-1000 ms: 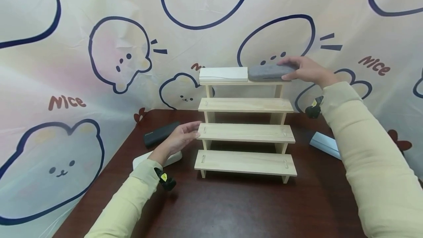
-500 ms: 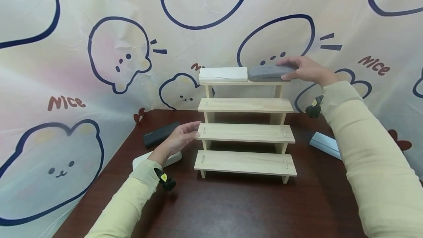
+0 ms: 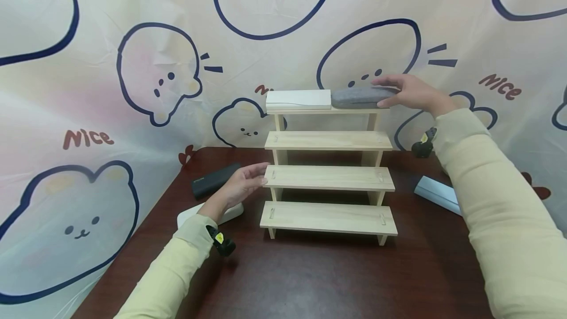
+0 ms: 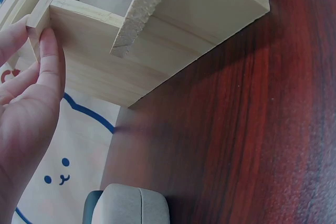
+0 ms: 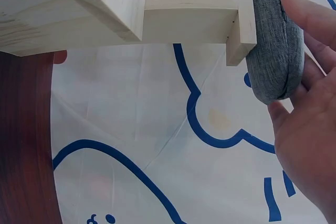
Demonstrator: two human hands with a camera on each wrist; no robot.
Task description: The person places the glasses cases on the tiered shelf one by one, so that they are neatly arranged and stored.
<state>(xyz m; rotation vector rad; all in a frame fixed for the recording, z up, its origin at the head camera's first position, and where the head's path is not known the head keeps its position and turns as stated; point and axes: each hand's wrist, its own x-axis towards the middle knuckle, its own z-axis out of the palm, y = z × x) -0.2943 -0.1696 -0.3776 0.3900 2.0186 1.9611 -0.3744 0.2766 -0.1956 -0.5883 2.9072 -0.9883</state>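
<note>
A four-tier pale wooden step rack [image 3: 330, 177] stands on the table. My right hand [image 3: 412, 93] grips the right end of a grey fabric glasses case [image 3: 361, 97] on the top shelf; the right wrist view shows thumb and fingers round the case [image 5: 275, 40], which reaches past the shelf's end. To its left on that shelf lies a white glasses case [image 3: 299, 99]. My left hand [image 3: 242, 184] pinches the left end of the second shelf from the bottom; in the left wrist view, the fingers [image 4: 50, 59] lie against that board's end.
On the dark red-brown table [image 3: 305, 274], a black case [image 3: 214, 181] and a white case [image 3: 232, 212], partly behind my left wrist, lie left of the rack. A light blue case [image 3: 437, 194] lies at the right, partly behind my sleeve. A printed curtain [image 3: 150, 92] hangs close behind.
My right forearm has shifted slightly to the right. Both hands keep their places on the grey glasses case and the rack.
</note>
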